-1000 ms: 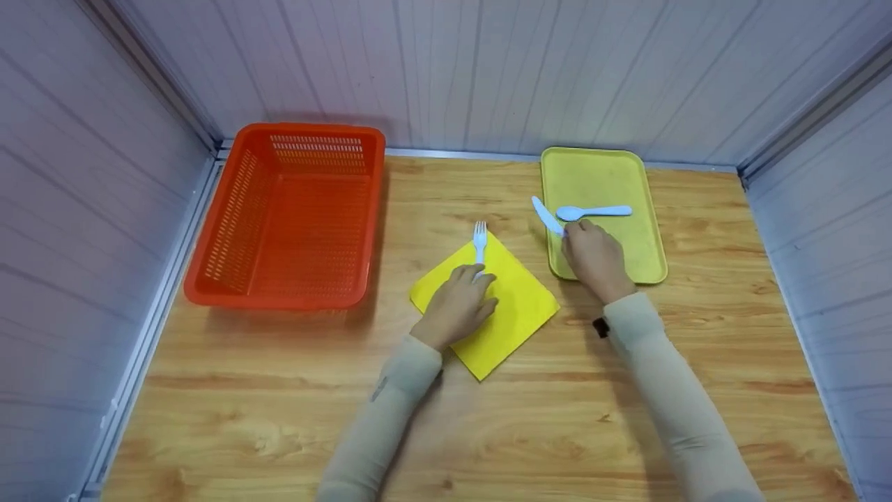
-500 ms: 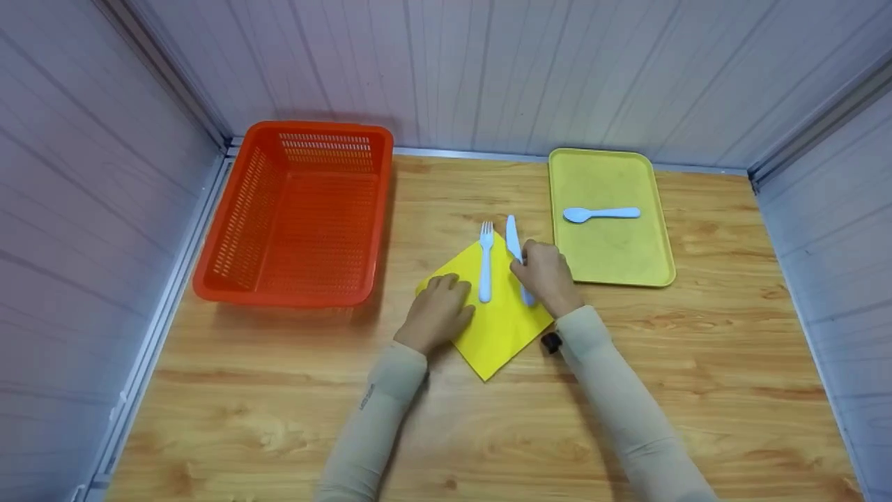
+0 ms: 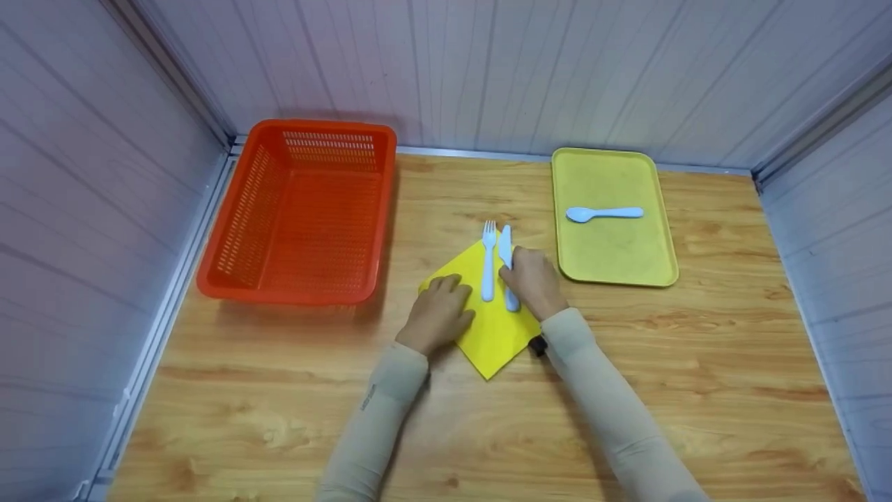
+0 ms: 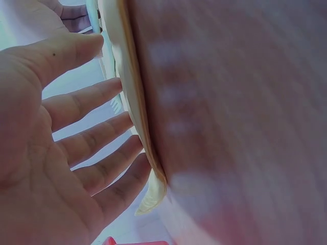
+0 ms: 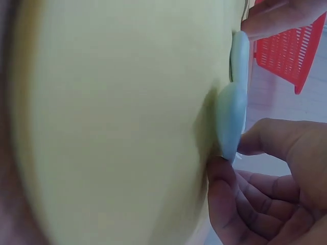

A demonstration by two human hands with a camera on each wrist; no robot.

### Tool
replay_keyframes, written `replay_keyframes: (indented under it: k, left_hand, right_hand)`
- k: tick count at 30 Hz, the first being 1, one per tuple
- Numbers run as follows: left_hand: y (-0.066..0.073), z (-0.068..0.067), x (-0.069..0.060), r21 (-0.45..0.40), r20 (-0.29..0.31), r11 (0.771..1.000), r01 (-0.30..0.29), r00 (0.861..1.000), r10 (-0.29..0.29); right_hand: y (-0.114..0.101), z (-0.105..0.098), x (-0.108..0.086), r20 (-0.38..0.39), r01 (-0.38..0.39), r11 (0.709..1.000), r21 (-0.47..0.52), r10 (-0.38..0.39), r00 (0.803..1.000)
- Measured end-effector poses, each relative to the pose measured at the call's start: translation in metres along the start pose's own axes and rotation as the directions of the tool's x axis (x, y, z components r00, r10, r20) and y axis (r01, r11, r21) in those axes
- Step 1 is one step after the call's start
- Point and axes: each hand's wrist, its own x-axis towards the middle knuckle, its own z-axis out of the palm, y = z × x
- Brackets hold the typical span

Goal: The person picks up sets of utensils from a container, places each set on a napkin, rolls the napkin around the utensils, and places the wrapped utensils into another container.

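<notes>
A yellow napkin [image 3: 491, 345] lies flat on the table, turned like a diamond. On it rests a pale fork [image 3: 488, 272], tines toward the back wall. Just right of the fork is a pale knife [image 3: 506, 244], its blade pointing the same way; my right hand [image 3: 533, 282] pinches it between thumb and index finger. In the right wrist view the knife handle [image 5: 231, 120] is close to the napkin surface [image 5: 122, 112]. My left hand [image 3: 435, 314] rests on the napkin's left part with fingers spread, and the left wrist view shows its fingertips touching the cloth [image 4: 134, 81].
An orange-red basket [image 3: 320, 230] with perforated sides stands at the back left. At the back right lies a yellow tray [image 3: 613, 258] with a pale spoon [image 3: 605, 213] on it. Panelled walls [image 3: 453, 77] enclose the wooden table [image 3: 697, 390] at the back and sides.
My right hand has carried the knife leftward from the tray's edge to beside the fork. My left hand has let go of the fork and moved slightly left on the napkin.
</notes>
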Motion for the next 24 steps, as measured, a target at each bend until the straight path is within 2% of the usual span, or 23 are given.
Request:
replay_keyframes:
  k: [6, 12, 16, 24]
  left_hand:
    - [0.0001, 0.0002, 0.0011, -0.021, 0.024, 1.0, 0.009, 1.0, -0.008]
    - [-0.0004, -0.0006, -0.0008, -0.02, 0.006, 1.0, -0.004, 1.0, 0.004]
    - [-0.0006, -0.0005, -0.0022, -0.018, 0.003, 1.0, -0.011, 1.0, 0.011]
    - [0.0006, -0.0013, -0.002, -0.026, 0.048, 0.999, 0.028, 0.999, -0.027]
  right_hand:
    - [-0.0029, 0.0028, 0.0011, -0.026, 0.017, 1.0, 0.005, -0.017, 1.0]
    - [-0.003, 0.0051, 0.0029, -0.064, 0.047, 0.999, 0.003, -0.047, 0.997]
    - [-0.0042, 0.0065, 0.0044, -0.06, 0.046, 0.999, 0.007, -0.045, 0.997]
    - [-0.0071, 0.0086, 0.0055, -0.073, 0.062, 0.998, 0.003, -0.062, 0.995]
